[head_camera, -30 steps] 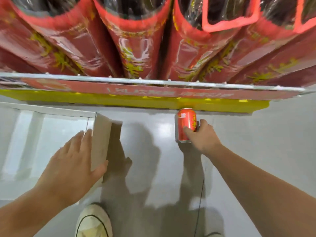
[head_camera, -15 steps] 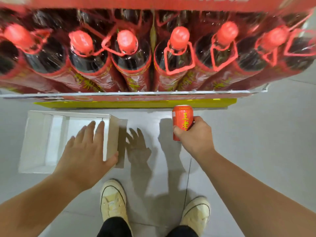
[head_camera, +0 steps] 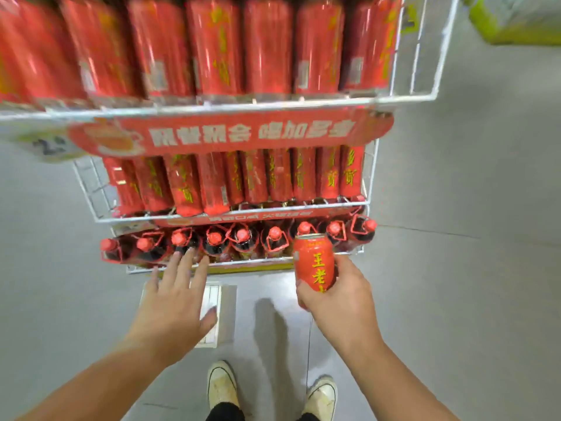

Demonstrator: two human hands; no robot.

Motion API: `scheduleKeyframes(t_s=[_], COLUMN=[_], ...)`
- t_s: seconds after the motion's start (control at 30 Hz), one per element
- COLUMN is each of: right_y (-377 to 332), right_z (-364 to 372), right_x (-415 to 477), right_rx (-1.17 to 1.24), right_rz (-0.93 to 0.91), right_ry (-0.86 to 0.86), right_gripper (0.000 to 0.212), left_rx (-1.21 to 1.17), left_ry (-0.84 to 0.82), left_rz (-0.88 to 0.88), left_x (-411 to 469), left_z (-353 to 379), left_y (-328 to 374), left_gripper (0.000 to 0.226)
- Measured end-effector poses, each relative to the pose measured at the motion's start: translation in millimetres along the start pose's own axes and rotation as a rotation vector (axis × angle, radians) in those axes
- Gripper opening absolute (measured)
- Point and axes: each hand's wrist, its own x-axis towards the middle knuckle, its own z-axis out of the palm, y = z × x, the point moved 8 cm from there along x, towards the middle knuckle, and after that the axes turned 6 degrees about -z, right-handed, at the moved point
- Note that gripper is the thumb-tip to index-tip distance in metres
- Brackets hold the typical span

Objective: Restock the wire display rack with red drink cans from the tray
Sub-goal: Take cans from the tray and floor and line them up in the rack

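My right hand (head_camera: 337, 296) grips a red drink can (head_camera: 314, 262) with yellow characters, held upright in front of the rack's lowest shelf. My left hand (head_camera: 176, 302) is spread open and empty above the white cardboard tray (head_camera: 212, 311), which lies on the floor and is mostly hidden beneath it. The white wire display rack (head_camera: 403, 97) rises ahead. Its top and middle shelves are packed with rows of red cans (head_camera: 267, 47), blurred by motion. At its right end the top shelf has an open gap.
The bottom shelf holds dark bottles with red caps (head_camera: 243, 238). A red banner (head_camera: 236, 133) runs across the top shelf's front. Grey floor surrounds the rack. My two pale shoes (head_camera: 221, 387) stand below. A green-yellow stack (head_camera: 516, 22) sits far right.
The view has swung up from floor level to the whole rack. My right hand has lifted the can off the floor. My left hand has come off the tray's edge.
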Motion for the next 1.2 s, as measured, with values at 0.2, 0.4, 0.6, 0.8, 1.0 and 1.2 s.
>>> scheduleKeyframes(t_s=[0.2, 0.4, 0.6, 0.8, 1.0, 1.2], right_y=[-164.8, -324.9, -436.4, -519.6, -576.4, -598.1], right_z=[-90.8, -162.2, -203.1, -212.1, -189.1, -154.4], right_x=[-47.7, -80.7, -103.7, -96.1, -61.7, -26.1], right_rx=[0.017, 0.002, -0.025, -0.018, -0.037, -0.031], right_rz=[-0.184, -0.36, -0.532, -0.607, -0.614, -0.552], right_ry=[0.092, 0.21, 0.301, 0.343, 0.312, 0.258], right_gripper=[0.035, 0.034, 0.036, 0.033, 0.041, 0.044], left_rx=[-0.126, -0.092, -0.058, 0.007, 0.034, 0.033], left_ry=[0.191, 0.365, 0.595, 0.736, 0.785, 0.827], left_rz=[0.074, 0.154, 0.253, 0.208, 0.117, 0.052], left_x=[-42.8, -69.0, -94.0, -106.7, -111.6, -105.2], left_z=[-144.7, -288.4, -392.8, -465.9, -520.2, -546.4], left_y=[-26.8, -57.7, -79.6, -108.7, -143.2, -180.1], left_gripper=[0.088, 0.087, 0.085, 0.087, 0.086, 0.086])
